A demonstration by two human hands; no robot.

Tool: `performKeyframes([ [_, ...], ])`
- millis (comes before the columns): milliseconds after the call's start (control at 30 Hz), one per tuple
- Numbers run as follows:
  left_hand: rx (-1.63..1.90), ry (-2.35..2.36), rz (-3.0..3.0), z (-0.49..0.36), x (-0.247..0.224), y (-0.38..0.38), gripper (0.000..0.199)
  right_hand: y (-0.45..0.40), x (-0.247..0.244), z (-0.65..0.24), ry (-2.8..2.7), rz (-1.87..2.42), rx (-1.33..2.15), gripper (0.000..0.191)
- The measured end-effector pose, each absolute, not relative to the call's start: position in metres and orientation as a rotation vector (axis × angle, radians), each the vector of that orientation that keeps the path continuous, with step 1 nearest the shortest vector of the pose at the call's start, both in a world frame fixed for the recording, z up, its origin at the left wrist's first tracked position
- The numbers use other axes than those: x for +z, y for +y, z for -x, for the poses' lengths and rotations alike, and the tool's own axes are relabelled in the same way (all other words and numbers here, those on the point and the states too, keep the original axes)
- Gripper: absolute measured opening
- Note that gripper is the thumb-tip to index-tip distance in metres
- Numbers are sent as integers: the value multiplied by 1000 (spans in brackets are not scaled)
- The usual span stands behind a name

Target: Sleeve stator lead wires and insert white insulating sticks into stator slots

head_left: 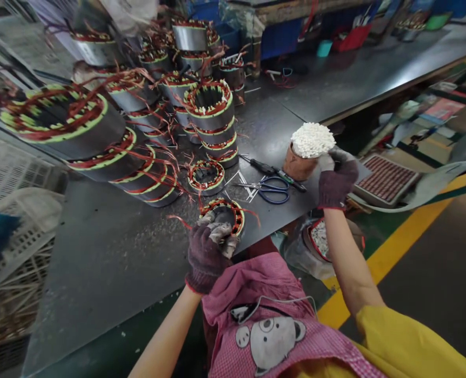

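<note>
My left hand [209, 249], in a dark glove with greyish fingertips, is closed on the near rim of a motor stator [239, 215] with copper windings and yellow-green insulation. The stator lies at the table's front edge, partly hidden by my fingers. To the right, my gloved right hand [337, 176] is closed, its fingertips against the side of a packed bundle of white tubes [314, 139] in a brown cup [298, 164]. What those fingers pinch, if anything, is hidden. Blue-handled scissors [274, 190] and a dark-handled tool [262, 166] lie between my hands.
Another stator [206, 176] lies just beyond. Tall stator stacks [213, 123] stand behind it, and a leaning stack [95, 136] is at left with loose copper leads. White strips [252, 193] lie near the scissors. Below the table edge is a bag-lined bucket [315, 241].
</note>
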State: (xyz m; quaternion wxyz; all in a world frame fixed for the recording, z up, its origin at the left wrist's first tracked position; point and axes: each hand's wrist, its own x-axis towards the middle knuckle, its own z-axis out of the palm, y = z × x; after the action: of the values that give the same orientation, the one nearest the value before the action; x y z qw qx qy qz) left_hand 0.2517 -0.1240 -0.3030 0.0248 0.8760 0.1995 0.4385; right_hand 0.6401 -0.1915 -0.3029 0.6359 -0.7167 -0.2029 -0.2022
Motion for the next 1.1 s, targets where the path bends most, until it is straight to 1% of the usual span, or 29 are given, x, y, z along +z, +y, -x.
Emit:
performKeyframes([
  [100,1362,684,-2716,-261,-303,-129,30,-183,-308,-658,-536,1629,-414,25],
  [200,1368,735,-2709,-265,-303,-134,34,-187,-315,-664,-457,1571,-398,26],
  [400,1405,780,-2655,-273,-300,-144,26,-196,-312,-670,-298,1389,-375,25],
  [500,1396,794,-2669,-277,-302,-141,23,-204,-297,-651,-400,1321,-437,23],
  [600,1333,891,-2680,-280,-309,-134,23,-223,-279,-602,-698,1276,-447,20],
  [633,1292,905,-2683,-280,-311,-131,27,-232,-273,-582,-813,1266,-386,16],
  [667,1239,907,-2686,-279,-313,-129,33,-241,-268,-561,-974,1270,-227,12],
  [700,1182,902,-2690,-277,-314,-128,40,-251,-265,-542,-1148,1251,30,8],
  [733,1127,900,-2697,-276,-315,-127,46,-260,-263,-526,-1284,1232,286,7],
  [800,1056,918,-2709,-273,-316,-126,50,-274,-263,-502,-1440,1126,725,10],
  [867,1036,928,-2693,-272,-317,-127,50,-283,-269,-490,-1466,1001,1007,11],
  [967,1000,911,-2627,-273,-316,-129,52,-290,-280,-484,-1421,898,1216,9],
  [1100,987,924,-2627,-275,-314,-131,52,-293,-285,-485,-1389,919,1303,9],
])
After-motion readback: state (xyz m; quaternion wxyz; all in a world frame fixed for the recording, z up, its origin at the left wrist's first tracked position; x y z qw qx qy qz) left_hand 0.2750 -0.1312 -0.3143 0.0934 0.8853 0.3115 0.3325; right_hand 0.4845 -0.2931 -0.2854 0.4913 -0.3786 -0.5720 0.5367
